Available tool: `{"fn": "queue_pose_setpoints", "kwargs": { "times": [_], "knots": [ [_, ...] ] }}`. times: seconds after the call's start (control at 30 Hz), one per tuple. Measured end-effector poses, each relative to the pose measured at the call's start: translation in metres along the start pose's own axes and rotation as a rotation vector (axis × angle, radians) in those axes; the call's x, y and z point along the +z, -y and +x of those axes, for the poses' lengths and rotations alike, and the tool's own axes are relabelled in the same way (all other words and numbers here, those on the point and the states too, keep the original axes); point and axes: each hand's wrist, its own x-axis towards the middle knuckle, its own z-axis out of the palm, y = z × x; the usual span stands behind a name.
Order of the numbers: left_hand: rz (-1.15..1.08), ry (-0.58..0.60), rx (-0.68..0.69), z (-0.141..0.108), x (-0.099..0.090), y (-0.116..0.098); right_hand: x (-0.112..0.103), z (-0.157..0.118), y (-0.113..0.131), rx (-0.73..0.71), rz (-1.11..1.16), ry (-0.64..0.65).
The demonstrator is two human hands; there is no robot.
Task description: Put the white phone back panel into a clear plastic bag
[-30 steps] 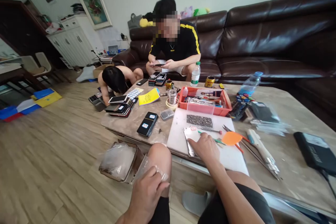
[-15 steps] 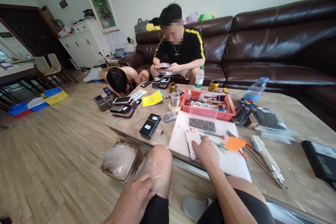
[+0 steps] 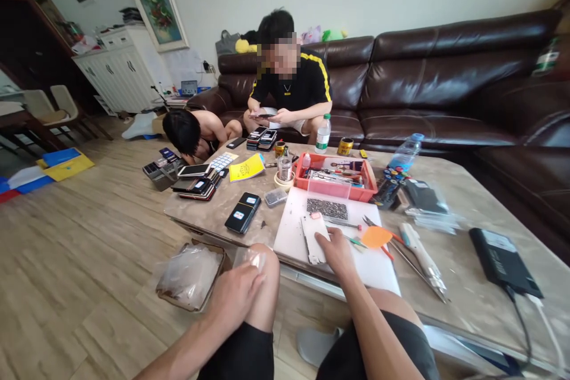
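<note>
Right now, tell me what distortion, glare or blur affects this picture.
Head view: wide-angle bending curves the sofa and table edge; soft daylight, little shadow; sheen on the sofa leather; the seated person's face is pixelated; the right hand on the white phone and the left hand on the plastic bag are sharp.

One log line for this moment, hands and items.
left hand: on knee, touching plastic bag | right hand: pressing phone on white board
</note>
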Motion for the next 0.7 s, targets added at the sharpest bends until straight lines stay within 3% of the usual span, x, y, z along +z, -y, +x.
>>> {"fn": "queue_pose_setpoints", "kwargs": {
  "times": [0.13,0.33,0.6,0.7],
  "knots": [
    [-0.016,0.024,-0.009,-0.001,-0.010,-0.007,-0.010,-0.011,0.005,-0.054,0.164,0.061],
    [-0.076,0.098,0.022,-0.004,-0.032,0.007,-0.021,-0.030,0.009,-0.046,0.298,0.125],
    [-0.168,0.101,-0.030,0.005,0.002,0.004,-0.022,-0.062,0.000,0.015,0.391,0.211],
    [-0.201,0.084,-0.062,0.004,0.004,0.003,-0.023,-0.072,-0.001,0.016,0.405,0.240]
  ]
}}
